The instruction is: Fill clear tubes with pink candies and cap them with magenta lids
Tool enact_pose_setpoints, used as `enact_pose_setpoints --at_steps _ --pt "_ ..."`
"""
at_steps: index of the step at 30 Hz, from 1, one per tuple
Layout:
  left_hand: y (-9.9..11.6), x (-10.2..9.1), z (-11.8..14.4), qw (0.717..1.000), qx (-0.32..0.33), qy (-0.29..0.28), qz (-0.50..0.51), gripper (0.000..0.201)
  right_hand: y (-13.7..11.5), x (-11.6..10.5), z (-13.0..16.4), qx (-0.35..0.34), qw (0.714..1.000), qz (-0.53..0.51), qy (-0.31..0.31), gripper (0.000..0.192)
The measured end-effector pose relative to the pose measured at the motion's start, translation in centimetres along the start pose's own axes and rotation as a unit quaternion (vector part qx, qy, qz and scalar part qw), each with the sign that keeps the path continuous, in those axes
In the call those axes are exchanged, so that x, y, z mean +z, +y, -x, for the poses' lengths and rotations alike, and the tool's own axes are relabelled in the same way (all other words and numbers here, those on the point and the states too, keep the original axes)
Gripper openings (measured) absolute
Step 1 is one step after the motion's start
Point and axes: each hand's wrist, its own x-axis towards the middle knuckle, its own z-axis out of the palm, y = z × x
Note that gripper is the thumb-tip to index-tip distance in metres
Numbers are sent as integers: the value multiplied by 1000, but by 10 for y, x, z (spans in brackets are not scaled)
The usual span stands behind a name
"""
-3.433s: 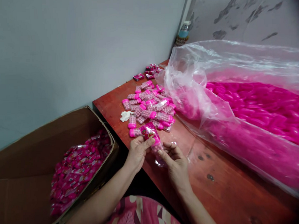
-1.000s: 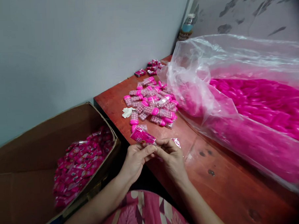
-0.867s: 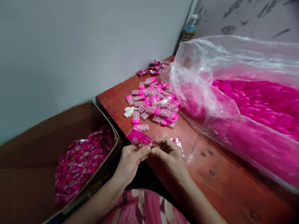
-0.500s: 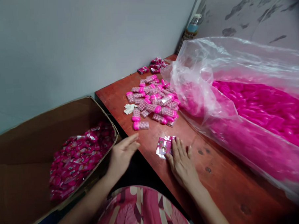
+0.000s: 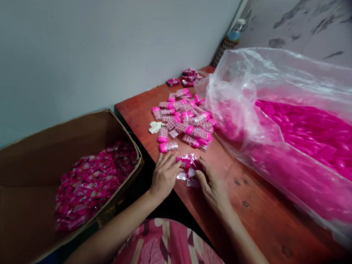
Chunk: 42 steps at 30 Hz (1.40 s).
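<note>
Small pink printed clear-plastic wrappers (image 5: pixel 184 162) lie on the red table between my two hands, close to its left edge. My left hand (image 5: pixel 166 175) has its fingers stretched out, their tips on the wrappers' left side. From the other side, my right hand (image 5: pixel 212 187) has its thumb and fingers bent around the right edge of a wrapper. Just beyond them is a heap of small clear bottles (image 5: pixel 190 121) with pink caps and round pink beads inside. The nearest bottle (image 5: pixel 168 147) lies on its side above my left fingertips.
On the right, a large clear plastic bag (image 5: pixel 235 90) holds many bright pink plastic pieces (image 5: pixel 316 129). To the left stands an open cardboard box (image 5: pixel 18 209) with pink wrapped packets (image 5: pixel 90 182). Small pink boxes (image 5: pixel 173 82), white scrap (image 5: pixel 156 127) and a drink bottle (image 5: pixel 233 36) are farther back.
My left hand has moved right from beside the table edge onto the wrappers. My right hand has gone from lying flat to bent fingers at their edge. The wrappers now lie apart.
</note>
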Motion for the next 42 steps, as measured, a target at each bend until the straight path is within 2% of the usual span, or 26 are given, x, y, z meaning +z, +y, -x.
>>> enact_pose_setpoints --at_steps 3,5,7,9,10,13,15,16,18,19,20,22,24,27,29,31,33,35,37,39,42 --pt "13 -2 -2 997 -9 12 76 27 -15 0 -3 88 981 -169 31 44" --pt "23 -5 -3 992 -25 9 124 28 -26 1 -8 138 943 -301 22 43" --pt "31 -9 -2 979 -82 18 188 37 -35 1 -14 176 905 -388 22 41" --pt "34 -14 1 945 -171 16 277 40 -41 1 -19 197 888 -415 14 41" --pt "34 -16 3 923 -214 4 319 35 -44 2 -21 201 887 -416 -5 41" --pt "29 -22 8 862 -302 -32 407 24 -47 6 -26 199 891 -394 -104 40" --pt "25 -26 11 835 -335 -20 437 25 -48 10 -32 172 909 -348 -151 35" --pt "23 -29 12 824 -349 -5 447 24 -49 11 -37 139 930 -303 -156 30" --pt "21 -33 14 808 -372 29 456 24 -50 14 -51 24 977 -161 -135 23" --pt "20 -36 15 801 -383 46 457 24 -51 16 -59 -48 989 -74 -120 22" --pt "19 -38 16 795 -392 62 459 24 -52 17 -68 -116 987 13 -108 23" --pt "17 -43 17 782 -403 86 468 24 -54 22 -85 -208 959 156 -111 28" --pt "15 -47 17 766 -410 104 484 23 -54 26 -99 -235 929 250 -140 31" --pt "11 -52 13 731 -422 139 517 21 -52 31 -109 -224 900 327 -182 33" --pt "9 -54 9 706 -427 167 540 18 -50 30 -108 -210 901 328 -191 29" --pt "8 -55 4 681 -432 193 559 15 -50 26 -99 -171 929 277 -175 21" --pt "6 -55 -1 660 -435 212 575 14 -54 21 -84 -95 972 155 -146 23" --pt "4 -54 -4 644 -434 224 589 14 -63 17 -62 11 990 -17 -136 27" --pt "2 -51 -7 634 -427 232 602 14 -72 16 -38 125 966 -167 -156 30" --pt "1 -48 -9 629 -417 233 613 14 -78 20 -18 201 934 -245 -167 32" --pt "4 -42 -10 631 -401 224 625 15 -77 28 -1 223 922 -278 -154 30"
